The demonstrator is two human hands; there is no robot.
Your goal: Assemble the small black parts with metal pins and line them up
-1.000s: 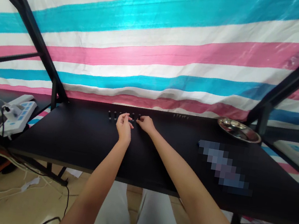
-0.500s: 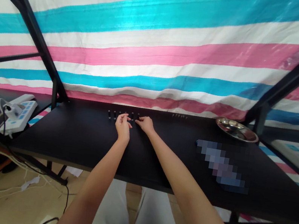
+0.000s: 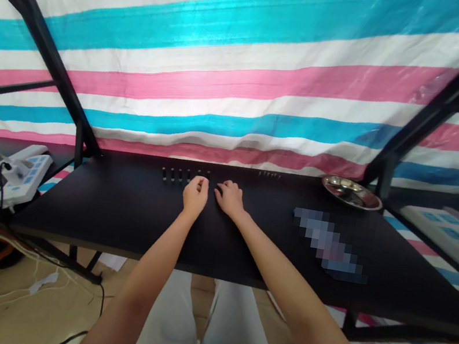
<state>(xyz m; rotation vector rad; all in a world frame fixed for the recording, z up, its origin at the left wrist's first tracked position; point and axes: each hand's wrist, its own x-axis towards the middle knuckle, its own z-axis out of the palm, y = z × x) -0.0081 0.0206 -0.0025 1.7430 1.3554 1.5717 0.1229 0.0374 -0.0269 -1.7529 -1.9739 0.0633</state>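
Observation:
Several small black cylinders with silvery ends (image 3: 172,175) stand or lie in a row near the back of the black table. At the right end of this row is my left hand (image 3: 196,194). Its fingers are curled together over the nearest cylinders, and whatever they may hold is hidden. My right hand (image 3: 230,198) rests on the tabletop just right of the row, palm down. Its thumb and forefinger are apart, with nothing visible between them.
Tiny silvery pieces (image 3: 270,175) lie in a line at the back edge. A round metal tray (image 3: 351,193) is at the back right, with a pixelated long object (image 3: 329,244) nearer me. A white power strip (image 3: 28,179) lies left, beyond the black frame post (image 3: 80,141).
My left hand has shifted right along the row, uncovering cylinders on the left, and its fingers have curled in. My right hand has drawn back from the row's right end and loosened its fingers.

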